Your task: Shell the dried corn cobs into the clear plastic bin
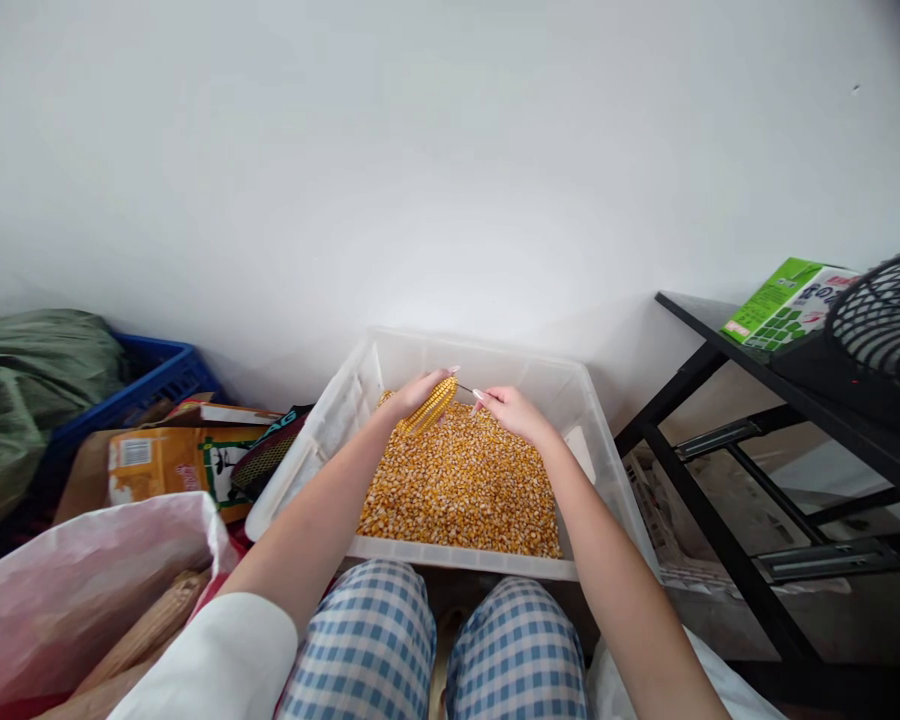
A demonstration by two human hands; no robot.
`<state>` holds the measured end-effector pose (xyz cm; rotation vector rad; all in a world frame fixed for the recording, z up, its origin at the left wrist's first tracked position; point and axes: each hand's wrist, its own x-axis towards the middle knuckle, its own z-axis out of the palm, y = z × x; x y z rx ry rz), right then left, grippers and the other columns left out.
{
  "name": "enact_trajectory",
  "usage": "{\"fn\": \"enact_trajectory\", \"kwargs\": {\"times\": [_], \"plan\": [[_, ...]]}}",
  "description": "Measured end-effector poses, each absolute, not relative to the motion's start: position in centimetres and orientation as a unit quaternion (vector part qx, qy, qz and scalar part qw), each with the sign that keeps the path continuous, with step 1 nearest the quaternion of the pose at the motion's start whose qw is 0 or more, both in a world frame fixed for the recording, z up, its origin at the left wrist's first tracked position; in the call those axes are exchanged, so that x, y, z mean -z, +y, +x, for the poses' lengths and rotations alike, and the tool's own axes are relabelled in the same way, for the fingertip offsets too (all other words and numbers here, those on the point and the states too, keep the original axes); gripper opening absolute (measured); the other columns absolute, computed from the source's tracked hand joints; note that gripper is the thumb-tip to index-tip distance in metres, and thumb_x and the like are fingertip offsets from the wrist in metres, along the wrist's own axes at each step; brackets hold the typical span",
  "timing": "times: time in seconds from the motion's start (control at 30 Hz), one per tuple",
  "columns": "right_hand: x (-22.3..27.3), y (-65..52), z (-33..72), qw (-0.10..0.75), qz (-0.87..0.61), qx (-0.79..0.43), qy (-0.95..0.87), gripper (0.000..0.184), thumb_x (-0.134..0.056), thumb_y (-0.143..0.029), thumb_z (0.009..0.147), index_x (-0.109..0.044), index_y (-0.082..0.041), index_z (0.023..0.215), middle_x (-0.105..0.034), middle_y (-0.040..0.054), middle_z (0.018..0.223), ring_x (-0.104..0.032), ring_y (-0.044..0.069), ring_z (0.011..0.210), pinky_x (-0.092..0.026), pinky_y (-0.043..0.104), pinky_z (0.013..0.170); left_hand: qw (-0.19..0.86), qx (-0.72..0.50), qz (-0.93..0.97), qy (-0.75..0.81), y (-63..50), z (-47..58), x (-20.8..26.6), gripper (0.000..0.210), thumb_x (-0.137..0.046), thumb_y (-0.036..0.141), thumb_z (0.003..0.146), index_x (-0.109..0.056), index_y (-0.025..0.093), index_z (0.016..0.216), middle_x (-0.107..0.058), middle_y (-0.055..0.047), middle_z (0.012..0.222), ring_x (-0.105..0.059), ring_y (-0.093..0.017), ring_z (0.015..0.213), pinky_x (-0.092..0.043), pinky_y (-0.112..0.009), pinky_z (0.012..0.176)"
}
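My left hand (420,388) is wrapped round a corn cob (432,407) covered in yellow kernels, held tilted above a clear plastic bin (465,563). A thin, dark, pointed tool (466,389) reaches from my right hand (511,410) to the upper end of the cob. The right fingers are closed on it; its handle is hidden, so its exact kind is unclear. Loose corn kernels (457,490) lie in a broad heap in the bin beneath both hands.
At the left stand a red-and-white sack (120,540) with cobs or husks inside, an orange package (157,465) and a blue crate (172,370). On the right, a black folding frame (690,500) carries a green-and-white box (787,305) and a black fan (889,320). A white wall (450,180) rises behind.
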<state>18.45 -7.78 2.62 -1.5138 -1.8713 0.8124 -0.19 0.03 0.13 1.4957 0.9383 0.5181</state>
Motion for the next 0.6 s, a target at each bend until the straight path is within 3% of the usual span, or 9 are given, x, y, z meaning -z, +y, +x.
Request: {"fn": "enact_trajectory", "kwargs": {"times": [0.27,0.43,0.6], "plan": [[-2.2,-7.7,18.4,0.274,-0.581,-0.296,-0.707,0.048,-0.036,-0.052,0.080,-0.063,-0.013,0.075,-0.032,-0.0053,0.046,-0.029,0.008,0.044,-0.022,0.022,0.047,0.537,-0.223,0.708,0.400,-0.5,-0.3,-0.3,0.054,-0.037,0.064,0.072,-0.055,0.013,0.071,-0.057,-0.004,0.053,-0.055,-0.017,0.047,-0.042,-0.027,0.046],[-1.6,-7.2,19.4,0.215,-0.558,-0.305,-0.741,0.041,-0.041,-0.045,0.078,-0.065,-0.012,0.075,-0.039,-0.0043,0.048,-0.030,0.007,0.045,-0.022,0.022,0.048,0.374,-0.189,0.804,0.421,-0.2,-0.2,0.3,0.051,-0.041,0.061,0.070,-0.059,0.014,0.063,-0.057,-0.002,0.055,-0.053,-0.016,0.056,-0.037,-0.023,0.052],[0.2,-6.5,20.3,0.106,-0.551,-0.322,-0.762,0.037,-0.047,-0.043,0.075,-0.067,-0.012,0.074,-0.034,-0.0057,0.043,-0.026,0.006,0.042,-0.018,0.021,0.046,0.212,-0.082,0.879,0.418,-0.4,0.6,1.8,0.042,-0.051,0.058,0.062,-0.057,0.018,0.051,-0.052,-0.004,0.048,-0.051,-0.017,0.053,-0.033,-0.024,0.054]]}}
